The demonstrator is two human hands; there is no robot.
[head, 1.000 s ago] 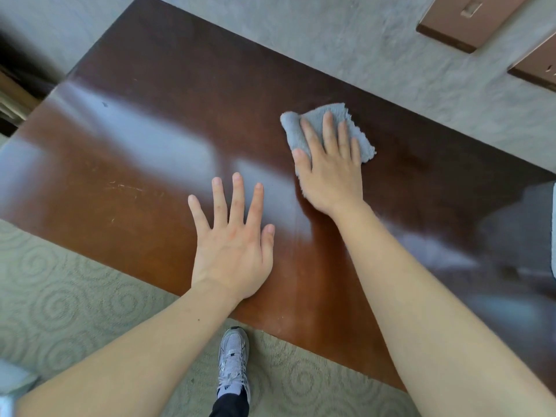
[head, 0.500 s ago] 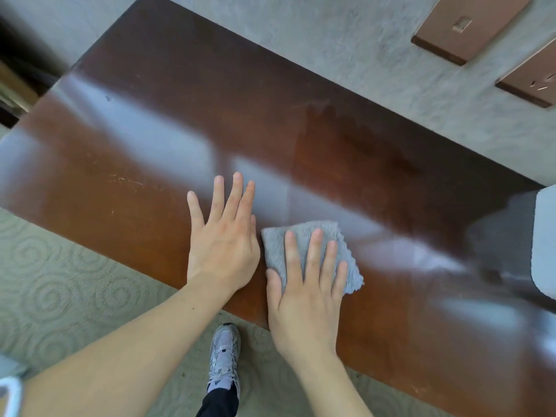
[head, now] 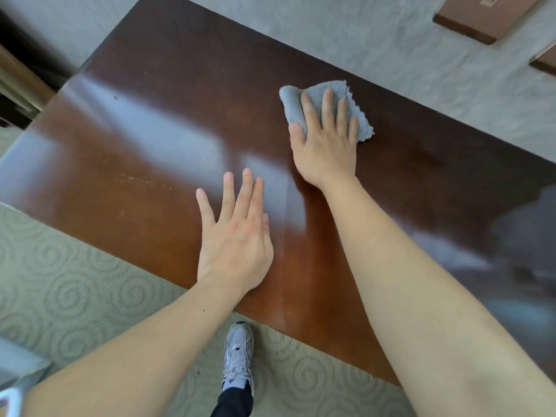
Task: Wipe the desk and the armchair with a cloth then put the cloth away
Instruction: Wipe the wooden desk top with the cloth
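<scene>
While the right hand (head: 326, 145) presses flat, fingers straight, on the crumpled grey terry cloth (head: 328, 111) near the far edge of the glossy dark reddish-brown wooden desk (head: 168, 121), the cloth lies pinned under the palm and fingers, not clutched, so it is friction alone that keeps it moving with the hand. That looks like the main hazard: on a surface this polished, a fast stroke could let the cloth bunch up or slide out from under the fingers, and so close to the back edge it might slip off between the desk and the grey textured wall (head: 391, 46). The left hand (head: 234, 233) rests open and flat on the desk nearer the person, fingers extended, holding nothing; bearing weight there risks leaving fresh prints on the sheen, and the wiping hand may collide with it on a pull toward the body. A grey and white sneaker (head: 239, 356) stands on the pale swirl-patterned carpet (head: 75, 290) just under the near edge. The armchair is not in view, so much of the task seems left to do.
</scene>
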